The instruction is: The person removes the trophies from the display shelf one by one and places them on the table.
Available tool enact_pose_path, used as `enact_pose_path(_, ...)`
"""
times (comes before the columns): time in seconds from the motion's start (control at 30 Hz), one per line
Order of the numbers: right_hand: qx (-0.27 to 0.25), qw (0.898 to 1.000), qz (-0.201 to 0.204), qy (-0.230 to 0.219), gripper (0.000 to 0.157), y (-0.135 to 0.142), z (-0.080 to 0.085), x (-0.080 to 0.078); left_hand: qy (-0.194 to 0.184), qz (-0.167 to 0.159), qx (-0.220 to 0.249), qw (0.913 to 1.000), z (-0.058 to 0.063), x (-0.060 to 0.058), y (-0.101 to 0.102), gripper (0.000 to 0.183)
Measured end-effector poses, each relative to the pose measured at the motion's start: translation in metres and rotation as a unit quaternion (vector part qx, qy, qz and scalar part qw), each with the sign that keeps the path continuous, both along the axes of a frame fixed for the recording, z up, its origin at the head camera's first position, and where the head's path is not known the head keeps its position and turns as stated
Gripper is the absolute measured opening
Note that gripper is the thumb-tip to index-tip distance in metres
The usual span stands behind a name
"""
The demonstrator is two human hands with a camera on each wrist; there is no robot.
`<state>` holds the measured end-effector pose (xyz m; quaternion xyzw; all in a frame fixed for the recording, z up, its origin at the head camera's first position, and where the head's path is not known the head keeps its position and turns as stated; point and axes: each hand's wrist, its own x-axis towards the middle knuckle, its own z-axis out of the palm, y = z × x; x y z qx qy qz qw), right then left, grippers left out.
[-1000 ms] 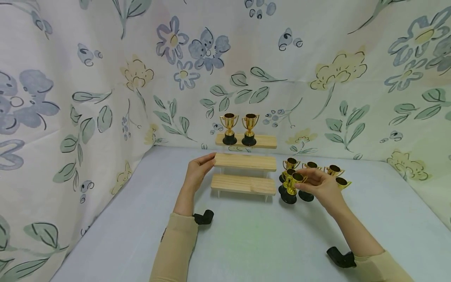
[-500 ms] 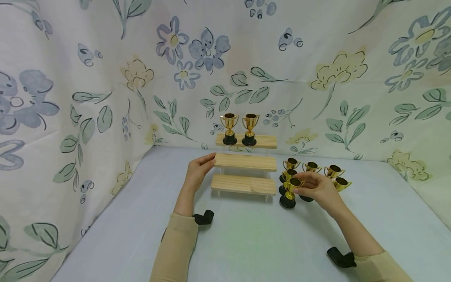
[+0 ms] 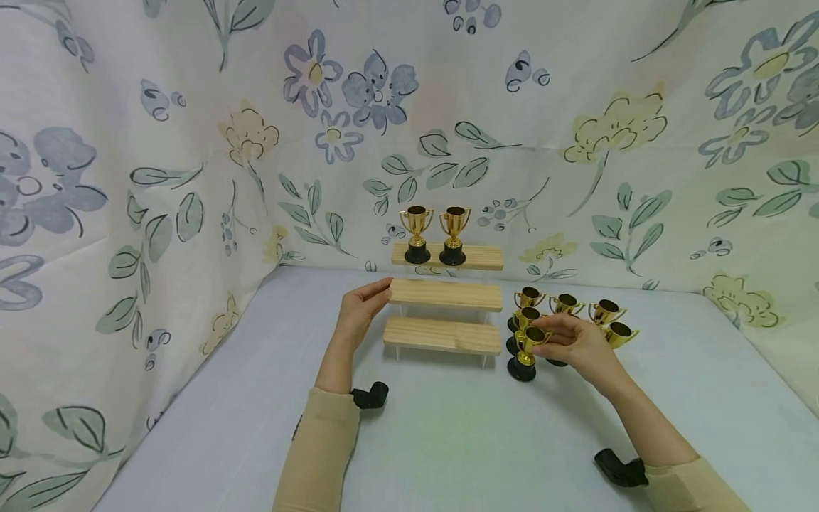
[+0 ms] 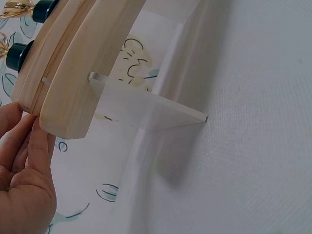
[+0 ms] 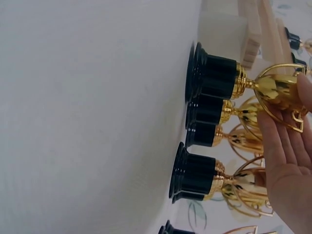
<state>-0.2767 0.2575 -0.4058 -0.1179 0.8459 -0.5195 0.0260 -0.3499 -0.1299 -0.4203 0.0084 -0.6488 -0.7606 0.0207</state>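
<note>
My left hand (image 3: 358,313) pinches the left end of the middle board (image 3: 448,293) of a wooden tiered display stand; in the left wrist view the thumb and fingers meet that board behind the lower board (image 4: 87,58). With my right hand (image 3: 584,350) I hold a small gold trophy cup (image 3: 526,353) by its bowl and handle. The cup stands nearly upright, its black base (image 5: 214,75) at or just above the tabletop; I cannot tell which. Several like trophies, such as one gold cup (image 3: 566,304), stand behind and beside it, partly hidden by the hand.
Two trophies, a left one (image 3: 416,235) and a right one (image 3: 453,236), stand on the top board (image 3: 486,257). Clear legs (image 4: 156,105) carry the lower board. A white tabletop (image 3: 448,441) lies in front, and a floral cloth (image 3: 544,171) hangs behind.
My right hand has drawn the held trophy slightly toward me, apart from the others and lower in view. My left hand and the stand have stayed in place.
</note>
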Motion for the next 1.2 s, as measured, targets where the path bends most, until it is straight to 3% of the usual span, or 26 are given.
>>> enact_pose_path(0.63,0.006,1.000,0.018,0.006,0.054,-0.001,0.000,0.000,-0.007,0.000,0.006,1.0000,0.002,0.001,0.000,0.039)
enact_pose_path(1.2,0.003,0.999,0.020,0.031,0.051,0.006,0.014,-0.002,-0.002,-0.002,-0.003,1.0000,0.002,0.001,0.001,0.040)
